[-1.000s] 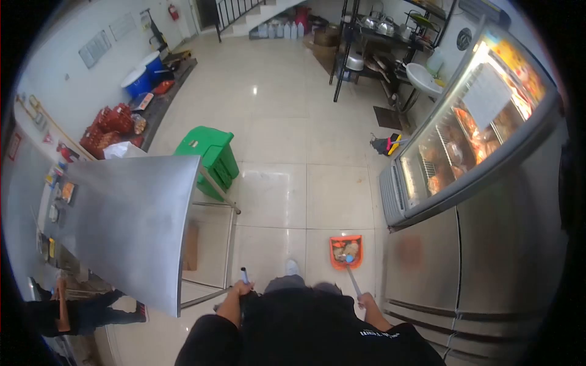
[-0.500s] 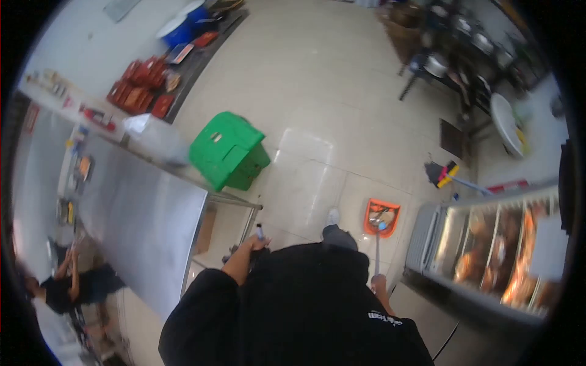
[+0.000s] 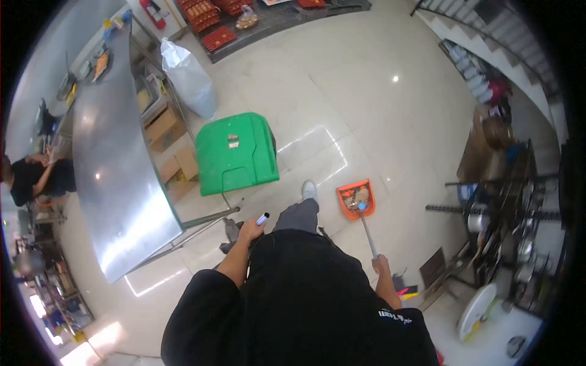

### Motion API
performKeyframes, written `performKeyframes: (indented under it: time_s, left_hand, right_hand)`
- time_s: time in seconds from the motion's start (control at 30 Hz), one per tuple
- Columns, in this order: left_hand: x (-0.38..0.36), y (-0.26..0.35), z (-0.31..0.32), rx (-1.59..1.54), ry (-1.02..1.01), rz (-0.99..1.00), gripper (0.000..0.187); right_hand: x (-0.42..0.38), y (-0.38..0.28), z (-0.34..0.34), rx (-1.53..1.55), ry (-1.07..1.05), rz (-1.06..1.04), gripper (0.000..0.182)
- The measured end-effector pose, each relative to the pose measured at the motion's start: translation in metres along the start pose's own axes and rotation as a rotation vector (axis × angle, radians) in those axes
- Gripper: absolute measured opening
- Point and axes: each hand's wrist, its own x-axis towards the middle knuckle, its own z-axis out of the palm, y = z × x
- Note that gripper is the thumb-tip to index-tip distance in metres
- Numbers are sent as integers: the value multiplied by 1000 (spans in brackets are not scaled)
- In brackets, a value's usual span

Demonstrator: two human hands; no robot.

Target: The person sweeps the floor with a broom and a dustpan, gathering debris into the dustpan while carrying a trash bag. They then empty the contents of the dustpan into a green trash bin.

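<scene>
My right hand (image 3: 381,265) is wrapped round the long grey handle (image 3: 368,235) of an orange dustpan (image 3: 340,205). The dustpan hangs out ahead of me, low over the tiled floor, with brownish litter in its pan. In my closed left hand (image 3: 249,231) is a pale tube with a dark end (image 3: 262,219), its lower part hidden by the fingers. A dark grey shape (image 3: 229,234) shows near the floor behind that hand. Ahead and to the left stands a green lidded bin (image 3: 238,155), its lid down. My shoe (image 3: 309,189) is between bin and dustpan.
A long steel table (image 3: 116,177) runs along the left, with cardboard boxes (image 3: 165,128) beneath. A stuffed white sack (image 3: 189,79) stands beyond the bin. Black racks with pots (image 3: 479,222) stand right. Another person (image 3: 36,174) is behind the table. Stairs (image 3: 488,46) rise far right.
My view has swung to the right, and the display case has left it. The bin appears nearer, and the dustpan has moved along with me. Both hands keep their holds.
</scene>
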Motion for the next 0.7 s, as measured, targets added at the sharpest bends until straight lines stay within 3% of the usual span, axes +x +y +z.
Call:
performKeyframes:
  time_s: [0.03, 0.1, 0.17, 0.2, 0.23, 0.3, 0.33, 0.4, 0.47, 0.5, 0.6, 0.7]
  left_hand:
    - [11, 5, -3, -31, 38, -94, 47]
    - [36, 28, -3, -99, 123, -284, 46]
    - [44, 80, -20, -212, 208, -451, 44]
    - [49, 94, -36, -242, 253, -529, 44]
    - [56, 102, -46, -248, 285, -511, 42]
    - [90, 123, -42, -310, 370, -472, 39]
    - [88, 95, -50, -375, 449, -492, 39]
    - [88, 140, -70, -476, 484, -572, 40]
    - [102, 173, -60, -469, 510, -643, 43]
    - [112, 192, -53, -497, 582, -593, 43]
    - [139, 246, -30, -483, 678, -503, 44]
    - [133, 288, 14, -642, 558, -410, 45]
  right_hand:
    - [35, -6, -22, -75, 32, -104, 25]
    - [118, -64, -85, -106, -127, -4, 26]
    - [244, -80, -103, -543, -30, -465, 26]
    - [271, -123, -125, -339, -118, -308, 27]
    - [294, -169, -153, -135, -209, -146, 27]
    - [312, -256, -214, 3, -191, -86, 26]
    - [300, -301, -212, -67, -200, -137, 26]
    - [334, -360, -243, -232, -230, -243, 24]
    - [386, -400, -261, -286, -123, -428, 23]
    - [413, -422, -271, -303, -70, -524, 22]
    - [443, -511, -332, -405, -184, -584, 25]
    - [462, -543, -381, -457, -237, -572, 30]
